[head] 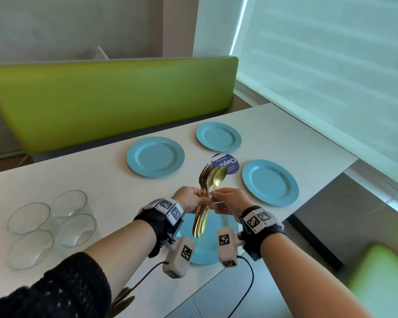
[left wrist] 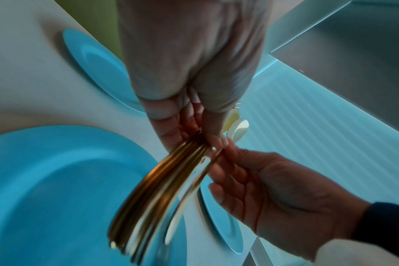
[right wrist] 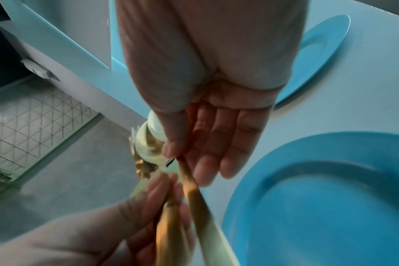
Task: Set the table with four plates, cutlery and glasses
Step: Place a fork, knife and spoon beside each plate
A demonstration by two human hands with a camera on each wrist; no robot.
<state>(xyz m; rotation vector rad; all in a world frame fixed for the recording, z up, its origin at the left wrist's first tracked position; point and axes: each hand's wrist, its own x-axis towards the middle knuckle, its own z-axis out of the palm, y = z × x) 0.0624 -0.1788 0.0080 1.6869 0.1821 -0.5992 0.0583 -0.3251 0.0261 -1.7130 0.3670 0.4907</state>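
My left hand (head: 192, 199) grips a bundle of gold cutlery (head: 203, 203), forks and spoons, held upright above the near blue plate (head: 203, 253). With thumb and forefinger my right hand (head: 218, 198) pinches the handle of one gold spoon (head: 218, 177) at the bundle's right side; its other fingers stay straight. Three more blue plates lie on the white table (head: 97, 180): far left (head: 155, 156), far right (head: 218, 137) and right (head: 270, 182). The left wrist view shows the cutlery handles (left wrist: 157, 194) fanned below my left hand (left wrist: 182, 126). The right wrist view shows my right hand (right wrist: 182, 153) on the spoon handle (right wrist: 191, 185).
Several clear glass bowls (head: 52, 226) stand grouped at the table's left. A round dark sticker (head: 228, 165) lies between the plates. A green bench back (head: 115, 97) runs along the far side, and a window blind (head: 331, 76) hangs at the right. A cable (head: 248, 278) hangs off the near edge.
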